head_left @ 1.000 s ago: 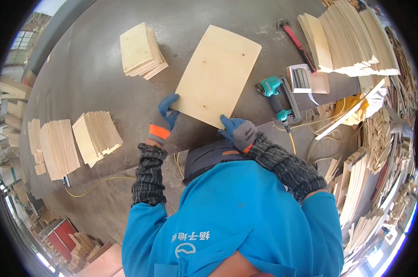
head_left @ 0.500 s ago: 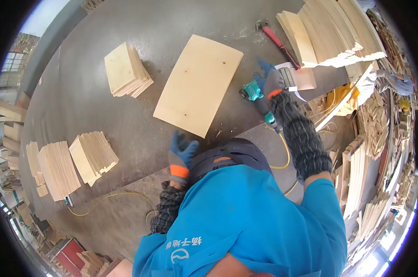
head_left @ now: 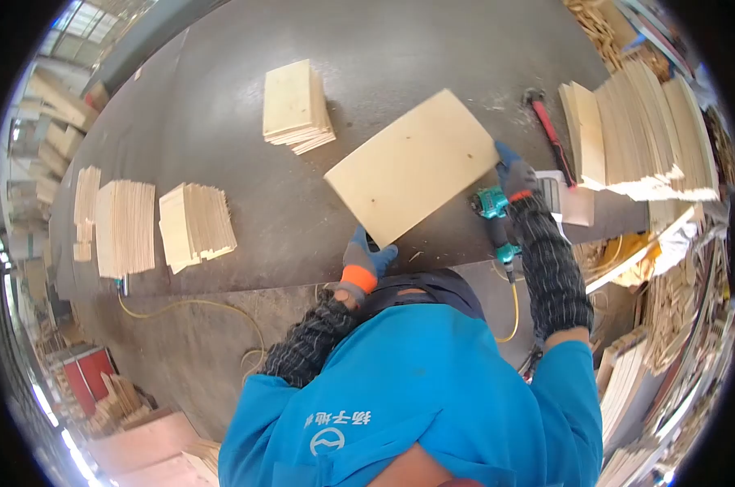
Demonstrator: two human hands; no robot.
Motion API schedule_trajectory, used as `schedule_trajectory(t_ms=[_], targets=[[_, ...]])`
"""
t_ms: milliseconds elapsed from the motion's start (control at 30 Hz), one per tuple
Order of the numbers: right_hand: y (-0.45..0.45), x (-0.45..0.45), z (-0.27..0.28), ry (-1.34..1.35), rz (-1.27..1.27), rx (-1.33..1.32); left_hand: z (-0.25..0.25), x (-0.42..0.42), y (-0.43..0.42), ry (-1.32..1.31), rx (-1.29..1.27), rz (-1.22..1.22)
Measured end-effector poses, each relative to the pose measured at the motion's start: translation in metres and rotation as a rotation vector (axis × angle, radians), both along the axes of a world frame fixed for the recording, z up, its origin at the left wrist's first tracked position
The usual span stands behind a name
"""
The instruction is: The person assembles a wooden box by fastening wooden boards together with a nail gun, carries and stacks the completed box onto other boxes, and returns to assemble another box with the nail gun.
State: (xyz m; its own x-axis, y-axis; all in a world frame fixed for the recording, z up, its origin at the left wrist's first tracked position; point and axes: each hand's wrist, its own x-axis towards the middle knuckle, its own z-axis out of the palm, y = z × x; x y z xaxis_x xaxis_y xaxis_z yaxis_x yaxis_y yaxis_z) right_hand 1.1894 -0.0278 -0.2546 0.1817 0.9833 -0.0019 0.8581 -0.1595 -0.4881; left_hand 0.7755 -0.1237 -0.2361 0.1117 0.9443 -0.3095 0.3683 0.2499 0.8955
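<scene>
A pale rectangular wooden board (head_left: pixel 416 166) with a few dark knots lies at a slant over the dark table, in front of my body. My left hand (head_left: pixel 370 258), in a blue and grey glove with an orange cuff, grips its near corner, thumb and fingers on either side. At the right corner, my right hand (head_left: pixel 515 172) holds the board's edge; some of its fingers are hidden. Just below that hand lies a teal power tool (head_left: pixel 492 204) with a yellow cord or hose.
A red-handled hammer (head_left: pixel 556 142) lies to the right, beside stacked wooden slats (head_left: pixel 639 130). One stack of small boards (head_left: pixel 290 101) stands beyond the board. More stacked pieces (head_left: pixel 126 227) sit at the left near the table's edge (head_left: pixel 262 288). A yellow hose (head_left: pixel 197 303) hangs below.
Both hands have come onto the board, which has turned clockwise. My right hand has left the spot beside the hammer. The camera view has also shifted.
</scene>
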Motion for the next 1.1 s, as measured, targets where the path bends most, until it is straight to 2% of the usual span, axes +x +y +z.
schedule_trajectory(t_ms=[33, 67, 133, 267, 367, 433, 500, 567, 600, 700, 733, 833, 867, 967, 1100], targets=[[-0.006, 0.013, -0.027, 0.014, 0.012, 0.081, -0.006, -0.002, 0.01, 0.023, 0.047, 0.002], [-0.013, 0.012, -0.025, -0.007, 0.016, 0.1, 0.004, -0.001, 0.023, -0.01, 0.075, 0.026], [-0.026, 0.007, -0.016, -0.05, 0.018, 0.139, -0.007, -0.006, 0.054, 0.087, 0.176, 0.025], [-0.025, -0.002, -0.016, -0.005, -0.005, 0.017, 0.005, -0.018, 0.112, 0.177, 0.356, -0.008], [-0.024, -0.015, -0.015, -0.067, 0.029, 0.02, -0.02, -0.035, 0.155, 0.39, 0.272, -0.012], [-0.024, -0.031, -0.001, -0.114, 0.029, -0.015, -0.023, -0.045, 0.172, 0.392, 0.297, -0.012], [-0.032, -0.037, 0.003, -0.182, 0.043, -0.051, -0.019, -0.046, 0.17, 0.424, 0.268, -0.027], [-0.034, -0.029, -0.018, -0.207, 0.064, 0.023, -0.001, -0.043, 0.17, 0.494, 0.214, -0.045], [-0.038, -0.026, -0.026, -0.219, 0.074, 0.065, -0.01, -0.045, 0.172, 0.539, 0.253, -0.046], [-0.038, -0.037, 0.0, -0.227, 0.046, -0.035, 0.011, -0.042, 0.164, 0.406, 0.248, -0.058], [-0.033, -0.041, 0.008, -0.236, 0.003, -0.128, 0.0, -0.046, 0.168, 0.389, 0.296, -0.052], [-0.033, -0.037, 0.011, -0.023, -0.006, -0.038, -0.01, -0.051, 0.17, 0.389, 0.227, -0.037], [-0.033, -0.026, -0.016, 0.061, 0.022, 0.12, -0.01, -0.05, 0.169, 0.382, 0.223, -0.028], [-0.03, -0.016, -0.043, 0.011, 0.036, 0.218, -0.004, -0.044, 0.165, 0.403, 0.248, -0.019], [-0.031, -0.021, -0.036, -0.063, -0.04, 0.074, 0.012, -0.037, 0.161, 0.54, 0.351, -0.069]])
